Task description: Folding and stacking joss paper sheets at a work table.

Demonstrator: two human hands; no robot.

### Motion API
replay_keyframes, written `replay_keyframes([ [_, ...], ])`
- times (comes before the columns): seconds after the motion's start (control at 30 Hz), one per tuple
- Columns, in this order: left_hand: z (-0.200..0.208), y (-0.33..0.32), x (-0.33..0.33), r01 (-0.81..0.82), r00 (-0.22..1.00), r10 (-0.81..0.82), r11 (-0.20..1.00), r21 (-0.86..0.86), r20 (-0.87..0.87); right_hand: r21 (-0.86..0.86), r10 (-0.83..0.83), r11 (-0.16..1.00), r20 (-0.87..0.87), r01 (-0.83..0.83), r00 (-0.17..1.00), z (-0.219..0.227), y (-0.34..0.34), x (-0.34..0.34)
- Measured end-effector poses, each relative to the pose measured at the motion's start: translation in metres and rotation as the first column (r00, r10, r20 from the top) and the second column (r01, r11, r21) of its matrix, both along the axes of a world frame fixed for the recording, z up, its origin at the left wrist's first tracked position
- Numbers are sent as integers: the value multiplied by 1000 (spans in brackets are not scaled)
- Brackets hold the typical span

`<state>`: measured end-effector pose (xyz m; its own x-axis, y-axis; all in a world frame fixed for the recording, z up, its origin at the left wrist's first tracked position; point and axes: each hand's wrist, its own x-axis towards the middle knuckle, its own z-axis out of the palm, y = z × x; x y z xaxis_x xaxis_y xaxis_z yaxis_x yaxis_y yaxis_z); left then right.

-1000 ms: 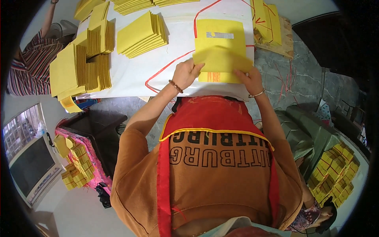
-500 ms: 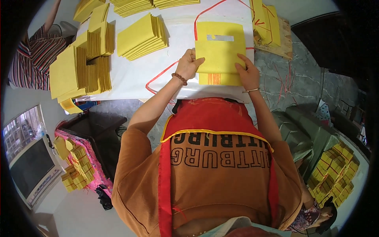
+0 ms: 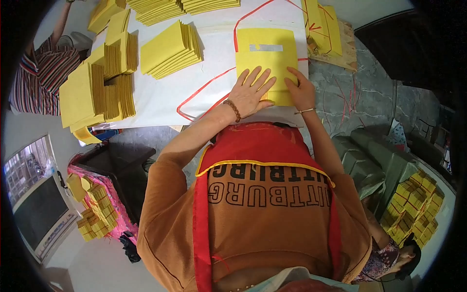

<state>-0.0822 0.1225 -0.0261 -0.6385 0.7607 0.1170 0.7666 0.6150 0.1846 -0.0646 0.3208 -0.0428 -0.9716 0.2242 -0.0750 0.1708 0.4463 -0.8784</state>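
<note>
**Both hands flat on yellow sheet**

Head view: left hand (image 3: 250, 92) has spread open, palm down on the yellow paper sheet (image 3: 266, 56); right hand (image 3: 300, 90) presses its lower edge. Sheet lies on the white table (image 3: 165, 97), red string (image 3: 204, 90) beside it. Gripping has given way to flattening.

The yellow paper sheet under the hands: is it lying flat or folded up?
Lying flat. The yellow paper sheet is spread on the white table; left hand and right hand press its near edge.
</note>
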Motion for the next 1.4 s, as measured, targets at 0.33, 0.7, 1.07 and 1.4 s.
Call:
replay_keyframes([
  [0.33,-1,-1,-5,39,999,-39,999,34,10,730,449,619,-28,-289,893,3,-14,40],
  [0.7,0,33,-12,-93,979,77,993,-72,-190,-375,90,918,-130,-133,987,0,9,20],
  [1.07,102,-142,-86,-347,792,506,834,428,-343,-529,-265,815,21,236,964,5,18,29],
  [1.4,-4,-202,-105,-492,835,491,868,64,-250,-466,-148,876,-12,126,989,-10,16,25],
])
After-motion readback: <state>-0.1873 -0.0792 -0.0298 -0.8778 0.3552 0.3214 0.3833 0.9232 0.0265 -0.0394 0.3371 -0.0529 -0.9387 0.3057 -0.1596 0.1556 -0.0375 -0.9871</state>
